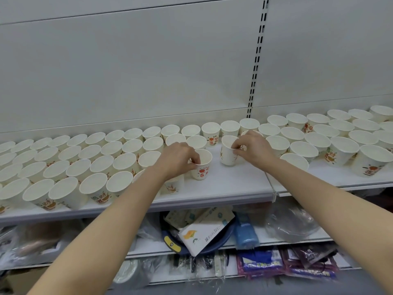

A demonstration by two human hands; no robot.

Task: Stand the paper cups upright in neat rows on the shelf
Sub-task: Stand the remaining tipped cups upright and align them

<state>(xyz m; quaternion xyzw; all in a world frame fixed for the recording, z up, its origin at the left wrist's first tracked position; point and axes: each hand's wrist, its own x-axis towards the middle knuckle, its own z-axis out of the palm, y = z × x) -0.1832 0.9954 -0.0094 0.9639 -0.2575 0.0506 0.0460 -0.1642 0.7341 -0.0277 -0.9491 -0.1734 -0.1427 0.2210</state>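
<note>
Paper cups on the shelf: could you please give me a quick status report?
Left hand pinches one cup by its rim. Right hand pinches another cup. Both upright in the bare gap of the shelf. Nothing in the way.

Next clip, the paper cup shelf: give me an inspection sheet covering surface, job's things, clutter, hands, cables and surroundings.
Surface: white shelf, bare strip in the middle between the two cup groups.
Job's things: paper cups upright in rows at left and at right; left-held cup and right-held cup stand in the gap.
Clutter: nothing seen on the shelf itself.
Hands: left hand pinches the rim of its cup; right hand pinches the rim of the other.
Cables: nothing seen.
Surroundings: grey back panel with a slotted upright; lower shelf holds a white packet, a blue roll and clear plastic bags.
</note>
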